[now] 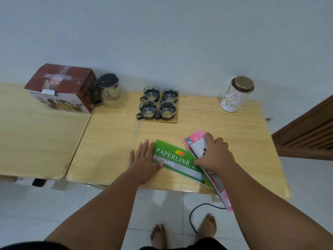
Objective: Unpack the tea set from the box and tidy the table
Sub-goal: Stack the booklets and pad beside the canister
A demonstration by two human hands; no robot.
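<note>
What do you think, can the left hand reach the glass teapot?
Probably yes. The left hand rests flat on the green booklet, holding nothing, and only bare tabletop lies between it and the teapot.

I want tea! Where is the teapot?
In the head view, the teapot stands at the back left, right beside the brown box, with the four cups to its right.

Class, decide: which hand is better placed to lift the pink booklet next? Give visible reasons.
Right, probably. The right hand curls over the pink booklet, gripping it, while the left hand lies flat on the green receipt book, at its other end.
</note>
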